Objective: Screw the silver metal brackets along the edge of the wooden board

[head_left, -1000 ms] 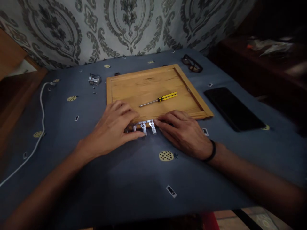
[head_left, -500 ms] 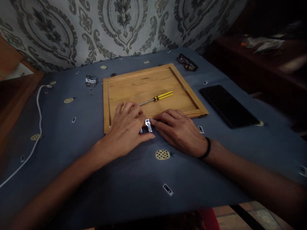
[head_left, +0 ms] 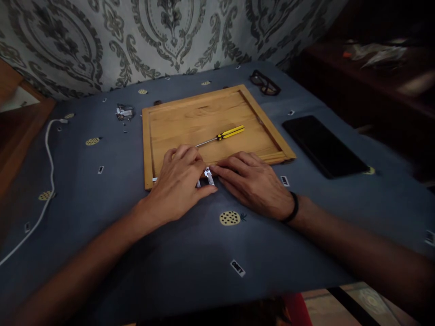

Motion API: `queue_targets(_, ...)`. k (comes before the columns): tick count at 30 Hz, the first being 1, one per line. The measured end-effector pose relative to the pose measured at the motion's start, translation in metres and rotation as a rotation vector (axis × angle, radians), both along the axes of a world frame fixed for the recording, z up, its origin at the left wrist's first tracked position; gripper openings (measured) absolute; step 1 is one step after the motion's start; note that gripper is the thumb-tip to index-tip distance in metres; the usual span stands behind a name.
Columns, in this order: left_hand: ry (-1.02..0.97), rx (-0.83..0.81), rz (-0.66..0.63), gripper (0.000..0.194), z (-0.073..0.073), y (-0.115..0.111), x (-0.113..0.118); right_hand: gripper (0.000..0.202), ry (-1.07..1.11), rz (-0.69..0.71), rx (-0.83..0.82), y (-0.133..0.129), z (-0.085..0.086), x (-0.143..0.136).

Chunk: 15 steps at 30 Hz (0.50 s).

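A wooden framed panel (head_left: 200,113) lies on the blue cloth, and a shiny metal hinge (head_left: 209,176) sits at its near edge. My left hand (head_left: 180,185) curls over the left side of the hinge, its fingers on the panel and its thumb below the metal arm. From the right, my right hand (head_left: 253,185) brings closed fingers up to the hinge's top; whatever is between the fingertips is hidden. A screwdriver (head_left: 226,133) with a yellow and black handle rests on the panel, its tip behind my left hand.
Another metal hinge (head_left: 124,112) with small screws (head_left: 125,131) lies back left. A white cable (head_left: 50,158) runs along the left. Glasses (head_left: 265,83) are at the back right, and a black phone-like slab (head_left: 324,145) lies right of the panel. A patterned curtain (head_left: 170,36) hangs behind.
The view has shifted slightly. My right fingertips sit a little closer over the hinge's top; my left hand keeps its hold, and the screwdriver stays on the panel.
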<state>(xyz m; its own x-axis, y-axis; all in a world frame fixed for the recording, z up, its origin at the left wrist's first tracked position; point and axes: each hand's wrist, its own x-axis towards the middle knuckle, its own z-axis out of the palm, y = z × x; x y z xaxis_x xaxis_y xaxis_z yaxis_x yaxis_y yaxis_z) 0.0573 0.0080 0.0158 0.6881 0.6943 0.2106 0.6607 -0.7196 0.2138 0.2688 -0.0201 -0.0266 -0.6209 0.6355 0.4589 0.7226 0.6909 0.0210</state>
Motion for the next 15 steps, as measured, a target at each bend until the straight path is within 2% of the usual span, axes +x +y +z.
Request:
queue_targets(9,0.057,0.009,0.030,0.032,-0.001,-0.001,-0.001,0.026,-0.043,-0.009,0.032,-0.001,0.001,-0.002)
queue_targets(12,0.075,-0.008,0.025,0.032,0.016,-0.005,-0.003,0.024,-0.032,0.011,0.045,-0.001,0.005,-0.003)
queue_targets(15,-0.030,-0.048,0.001,0.023,0.047,-0.018,-0.009,0.023,-0.034,0.019,0.047,0.000,0.007,-0.004)
